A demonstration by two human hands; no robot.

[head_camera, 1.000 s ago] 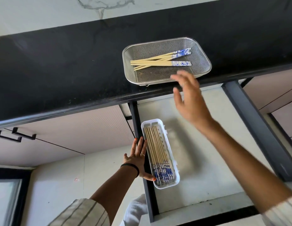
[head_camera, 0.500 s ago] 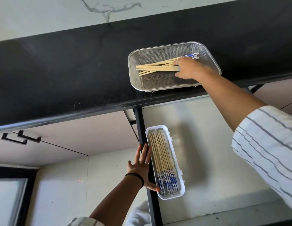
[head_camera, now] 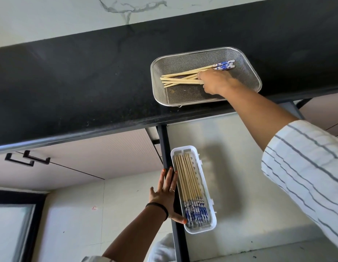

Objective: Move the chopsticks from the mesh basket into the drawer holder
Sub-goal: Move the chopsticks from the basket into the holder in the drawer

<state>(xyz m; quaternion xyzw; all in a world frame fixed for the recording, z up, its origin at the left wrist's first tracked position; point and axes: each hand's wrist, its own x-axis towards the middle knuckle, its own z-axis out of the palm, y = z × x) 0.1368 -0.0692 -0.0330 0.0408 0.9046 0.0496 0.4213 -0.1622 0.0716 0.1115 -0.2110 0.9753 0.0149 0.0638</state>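
A metal mesh basket (head_camera: 158, 87) sits on the black countertop near its front edge. Several wooden chopsticks (head_camera: 180, 78) with blue-and-white patterned ends lie in it. My right hand (head_camera: 215, 83) reaches into the basket and its fingers close over the middle of those chopsticks. Below, in the open drawer, a white plastic holder (head_camera: 207, 188) carries a neat row of several chopsticks (head_camera: 189, 184). My left hand (head_camera: 165, 195) lies flat, fingers spread, against the drawer's dark left rail, with its thumb touching the holder's left wall.
The black countertop (head_camera: 79, 87) runs across the view below a pale marble wall. The pale drawer floor (head_camera: 249, 186) stretches right of the holder. Black cabinet handles (head_camera: 26, 159) sit at the lower left. A dark-framed panel (head_camera: 15, 224) is at the bottom left.
My right hand rose from above the drawer into the basket and settled on the chopsticks, which have shifted slightly. My left hand stayed beside the holder.
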